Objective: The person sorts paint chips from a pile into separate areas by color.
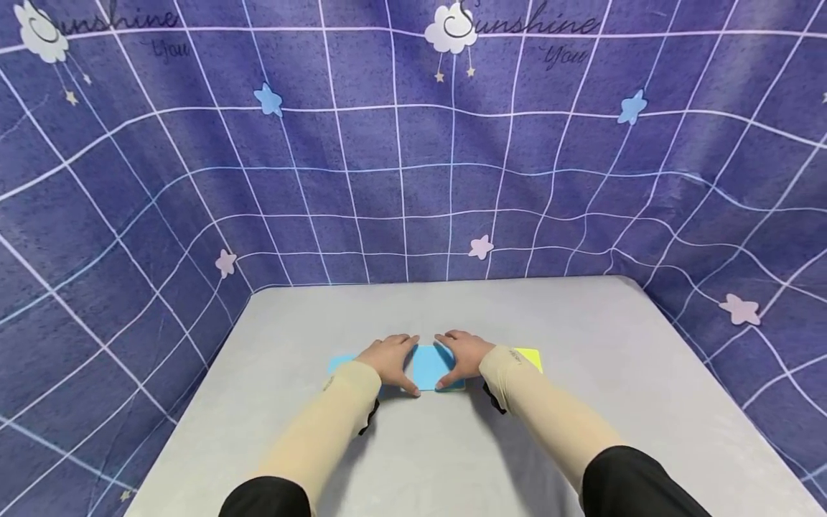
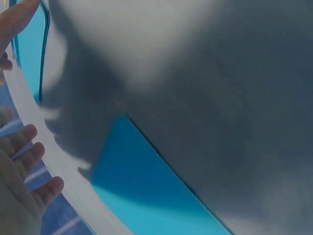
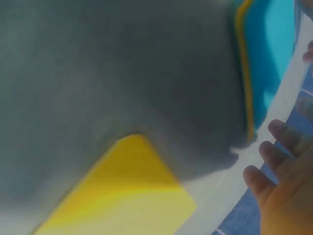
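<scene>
A flat blue piece [image 1: 428, 368], like a card or cloth, lies mid-table between my two hands. In the right wrist view a yellow edge [image 3: 242, 54] shows along its side, under the blue. My left hand [image 1: 390, 361] is at its left side, thumb spread from the fingers. On the opposite side my right hand [image 1: 464, 354] mirrors it, thumb and fingers apart. Whether either hand touches the piece I cannot tell. Another blue piece [image 2: 142, 181] lies left of my left hand, partly hidden by it in the head view. Beyond my right wrist lies a yellow piece [image 3: 127, 186].
The pieces lie on a pale grey table [image 1: 310, 316]. A purple-blue checked curtain [image 1: 362, 179] with stars and clouds hangs behind the table and along both sides. Shadows of my arms fall on the tabletop.
</scene>
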Motion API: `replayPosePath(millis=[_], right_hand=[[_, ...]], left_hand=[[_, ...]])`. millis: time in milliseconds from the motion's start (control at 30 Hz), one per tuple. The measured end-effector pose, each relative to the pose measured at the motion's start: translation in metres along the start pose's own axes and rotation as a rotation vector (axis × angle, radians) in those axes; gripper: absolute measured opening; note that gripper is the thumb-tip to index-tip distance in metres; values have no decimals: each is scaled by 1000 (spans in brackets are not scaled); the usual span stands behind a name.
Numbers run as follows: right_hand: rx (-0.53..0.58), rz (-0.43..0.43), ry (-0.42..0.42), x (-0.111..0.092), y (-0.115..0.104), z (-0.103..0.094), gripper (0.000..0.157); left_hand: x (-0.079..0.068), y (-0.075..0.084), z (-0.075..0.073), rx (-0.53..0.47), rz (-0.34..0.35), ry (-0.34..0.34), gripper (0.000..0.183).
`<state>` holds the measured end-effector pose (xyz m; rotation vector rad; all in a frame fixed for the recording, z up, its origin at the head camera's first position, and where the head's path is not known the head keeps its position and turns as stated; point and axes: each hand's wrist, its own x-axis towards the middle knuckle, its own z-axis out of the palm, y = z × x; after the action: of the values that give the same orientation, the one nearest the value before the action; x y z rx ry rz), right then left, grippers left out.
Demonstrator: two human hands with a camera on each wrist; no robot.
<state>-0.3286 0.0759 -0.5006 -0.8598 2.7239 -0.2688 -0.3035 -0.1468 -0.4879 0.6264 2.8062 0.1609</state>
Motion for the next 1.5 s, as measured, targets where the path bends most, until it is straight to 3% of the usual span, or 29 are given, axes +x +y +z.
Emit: replayPosePath(millis=[300, 600, 833, 1167, 1500], right_hand=[[44, -17, -7, -8, -6, 15, 106], [50, -29, 2, -12, -2, 24, 103], [58, -44, 12, -15, -3, 28, 101], [20, -46, 53, -12, -1, 20, 99], [21, -48, 78, -13, 9, 9, 102]], left_hand=[[4, 9, 14, 56, -5, -42, 109], [3, 13, 25, -11, -2, -46, 108], [1, 14, 29, -5, 7, -39, 105], [2, 15, 17, 1, 14, -19, 104], [14, 8, 9, -14, 45, 38, 106]])
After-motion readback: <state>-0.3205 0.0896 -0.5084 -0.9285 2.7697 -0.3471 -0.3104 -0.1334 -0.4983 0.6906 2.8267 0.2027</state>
